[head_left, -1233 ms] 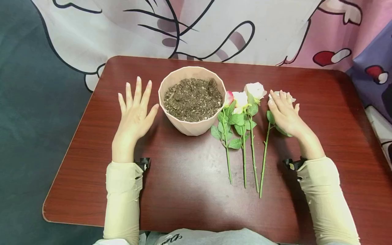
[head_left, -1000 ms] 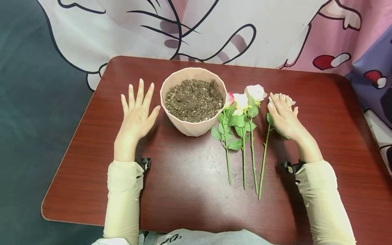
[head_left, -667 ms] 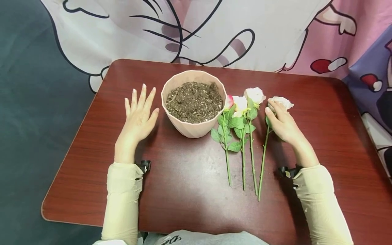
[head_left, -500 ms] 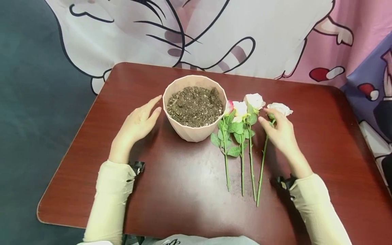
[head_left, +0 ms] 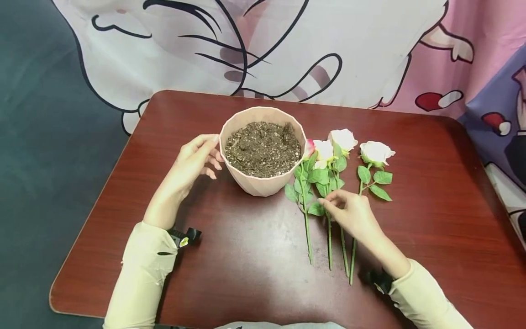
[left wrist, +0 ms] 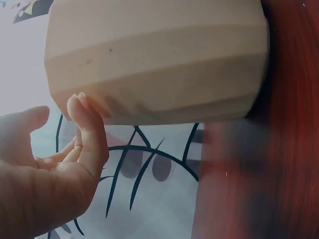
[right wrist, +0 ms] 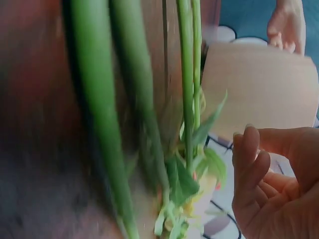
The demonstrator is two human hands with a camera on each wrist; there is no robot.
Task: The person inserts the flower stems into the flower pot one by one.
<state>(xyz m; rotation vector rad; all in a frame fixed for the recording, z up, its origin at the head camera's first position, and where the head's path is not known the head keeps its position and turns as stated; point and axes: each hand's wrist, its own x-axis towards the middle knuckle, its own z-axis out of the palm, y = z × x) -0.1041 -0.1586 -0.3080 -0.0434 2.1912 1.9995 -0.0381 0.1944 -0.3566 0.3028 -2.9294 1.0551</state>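
Observation:
In the head view a pale pink faceted flowerpot [head_left: 263, 185] filled with dark soil [head_left: 265, 148] stands on the table. My left hand [head_left: 193, 160] is at its left side, bent fingers right at the wall and thumb by the rim; the left wrist view has the fingertips against the pot wall [left wrist: 164, 64]. Several cut roses lie right of the pot: a pink-edged one [head_left: 309, 148], two pale ones, and a separate white rose [head_left: 376, 153]. Over their stems hovers my right hand [head_left: 355, 212], fingers loosely bent with nothing between them, overlapping the middle stems.
The reddish-brown table [head_left: 255, 274] has rounded corners. Behind it hangs a white and pink cartoon curtain [head_left: 361, 55]. Each wrist carries a small black camera, such as the left wrist camera [head_left: 186, 237]. Stem ends point toward the table's near side.
Both hands were spread flat, the right over the white rose. The left has moved right to the pot's side; the right has come nearer and left over the stems, uncovering the rose.

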